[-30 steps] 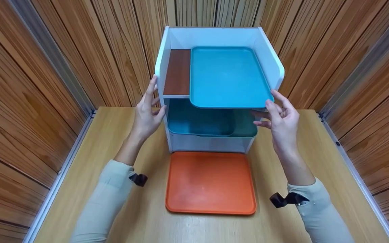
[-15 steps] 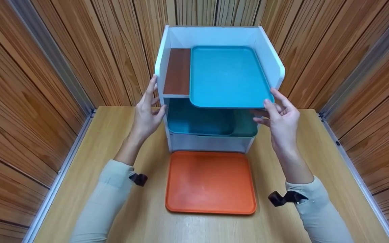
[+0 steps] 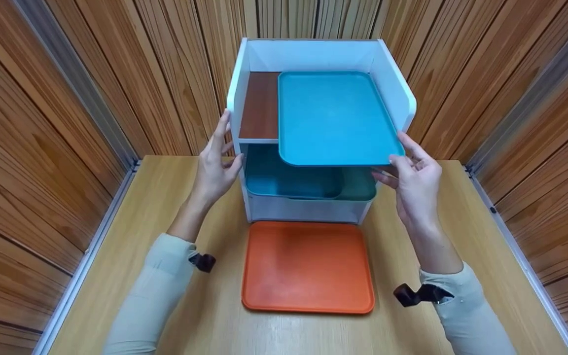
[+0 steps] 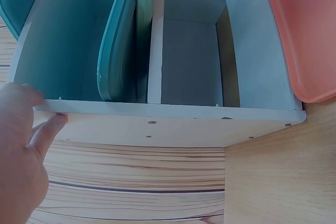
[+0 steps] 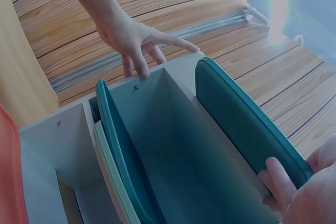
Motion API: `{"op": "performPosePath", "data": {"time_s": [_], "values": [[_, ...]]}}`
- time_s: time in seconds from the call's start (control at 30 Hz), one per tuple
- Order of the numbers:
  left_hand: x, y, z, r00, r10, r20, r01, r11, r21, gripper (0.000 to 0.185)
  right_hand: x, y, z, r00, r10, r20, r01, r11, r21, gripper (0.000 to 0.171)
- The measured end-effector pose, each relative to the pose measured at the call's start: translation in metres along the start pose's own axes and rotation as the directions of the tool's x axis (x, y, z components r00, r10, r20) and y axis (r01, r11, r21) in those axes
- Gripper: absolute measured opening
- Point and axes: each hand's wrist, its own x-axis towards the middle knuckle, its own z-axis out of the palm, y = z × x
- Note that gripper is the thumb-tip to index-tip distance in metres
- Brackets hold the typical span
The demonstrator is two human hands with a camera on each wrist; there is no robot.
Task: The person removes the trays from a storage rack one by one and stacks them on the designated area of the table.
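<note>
A blue tray [image 3: 336, 118] lies on the top level of a white shelf unit [image 3: 237, 88], its front end projecting past the shelf edge. My right hand [image 3: 417, 187] pinches the tray's front right corner, thumb at the front rim. At the unit's left side, my left hand [image 3: 215, 170] grips the side panel [image 4: 173, 107], thumb on its front edge and fingers along the outer face. The level below holds another blue tray [image 3: 289, 180] over a green tray [image 3: 358, 185]; in the right wrist view the lower blue tray [image 5: 126, 145] shows its rim.
An orange tray [image 3: 308, 268] lies on the wooden table [image 3: 165, 315] in front of the unit. Left of the top tray, a strip of brown shelf board [image 3: 259, 106] shows. Wood-patterned walls [image 3: 42, 123] enclose the table behind and on both sides.
The top blue tray has slid slightly forward, toward me, its front edge now lower in view, with my right hand moving along with it. My left hand has stayed in place.
</note>
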Motion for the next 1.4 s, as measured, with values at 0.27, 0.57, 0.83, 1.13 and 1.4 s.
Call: {"op": "performPosePath", "data": {"time_s": [0.27, 0.57, 0.83, 1.13, 1.4], "values": [[-0.001, -0.001, 0.0, 1.0, -0.005, 0.001, 0.005, 1.0, -0.004, 0.083, -0.007, -0.004, 0.002, 0.998, 0.04, 0.049, -0.043, 0.996, 0.075, 0.058], [-0.001, -0.001, 0.001, 1.0, -0.002, -0.005, 0.002, 1.0, -0.002, 0.083, -0.013, -0.006, 0.014, 0.998, 0.056, 0.042, -0.06, 0.994, 0.09, 0.068], [0.0, 0.0, 0.0, 1.0, -0.018, 0.005, 0.018, 1.0, -0.007, 0.083, -0.02, -0.009, 0.012, 0.999, 0.048, 0.019, -0.05, 0.985, 0.163, 0.068], [0.0, 0.001, -0.001, 1.0, -0.011, 0.005, 0.011, 0.999, -0.032, 0.082, -0.026, -0.011, 0.001, 1.0, 0.024, 0.006, -0.025, 0.967, 0.253, 0.062], [0.0, 0.002, 0.0, 1.0, -0.021, 0.006, 0.022, 1.0, -0.023, 0.081, -0.026, -0.01, -0.012, 0.998, 0.063, 0.022, -0.067, 0.965, 0.254, 0.06]]}}
